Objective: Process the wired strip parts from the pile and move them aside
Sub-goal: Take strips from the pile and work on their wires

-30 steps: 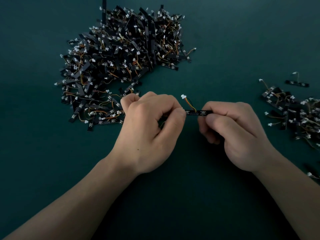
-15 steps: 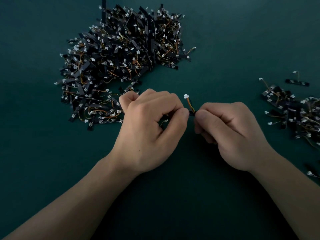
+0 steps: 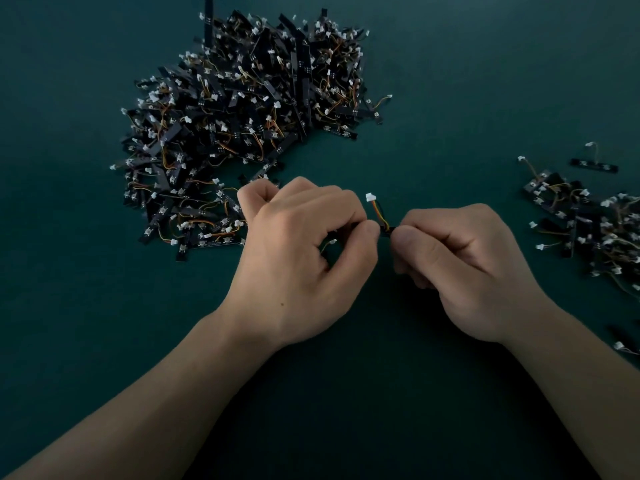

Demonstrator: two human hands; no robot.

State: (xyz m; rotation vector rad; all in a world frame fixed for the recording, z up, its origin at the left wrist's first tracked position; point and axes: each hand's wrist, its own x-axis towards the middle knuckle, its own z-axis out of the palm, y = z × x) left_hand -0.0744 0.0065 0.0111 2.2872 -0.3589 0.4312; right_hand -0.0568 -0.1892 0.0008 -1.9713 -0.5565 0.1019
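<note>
Fingers (image 3: 365,233), left hand (image 3: 298,258): curled, pinched on one end of a wired strip part (image 3: 385,230).
Fingers (image 3: 407,241), right hand (image 3: 464,268): curled, pinched on the other end, almost against the left ones.
Strip part: mostly hidden between both grips, only a short black stub shown.
Wires (image 3: 378,211): rose from the stub, ended in a white connector (image 3: 370,196).
Pile (image 3: 242,116): lay on the table (image 3: 450,81) beyond the left hand, near edge just beside the knuckles.
Side heap (image 3: 595,223): lay well right of the right hand.
</note>
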